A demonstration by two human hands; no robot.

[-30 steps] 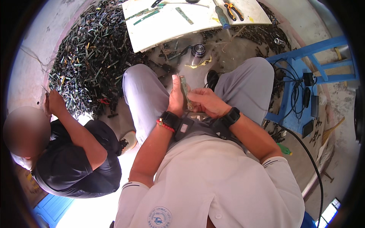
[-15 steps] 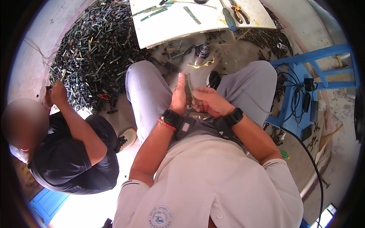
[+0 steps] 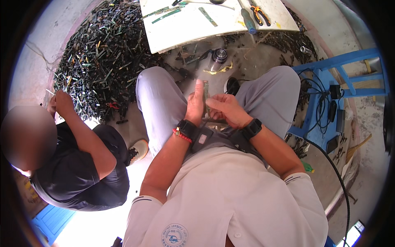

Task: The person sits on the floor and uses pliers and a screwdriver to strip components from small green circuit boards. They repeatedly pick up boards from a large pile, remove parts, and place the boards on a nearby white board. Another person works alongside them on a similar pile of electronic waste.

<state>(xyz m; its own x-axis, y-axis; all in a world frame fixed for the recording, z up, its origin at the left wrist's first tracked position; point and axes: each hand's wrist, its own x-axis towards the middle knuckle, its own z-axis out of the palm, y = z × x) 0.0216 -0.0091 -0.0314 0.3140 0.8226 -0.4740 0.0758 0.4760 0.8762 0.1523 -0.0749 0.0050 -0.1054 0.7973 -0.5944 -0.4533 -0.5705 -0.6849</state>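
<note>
Green, narrow circuit strip (image 3: 206,96) stands upright between both hands.

Hard daylight is falling from above, washing the white surface (image 3: 230,24) nearly blank and blowing out the floor patch (image 3: 103,210) at lower left. Fisheye distortion is bending straight edges toward a black rim (the blue stand (image 3: 329,82) is curving visibly). The centre is staying sharp.

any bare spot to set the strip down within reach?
White board: bare middle between the green strips and pliers. Some bare floor between the knees by the jar. Scrap pile on the left is packed. Both hands hold the strip.
</note>
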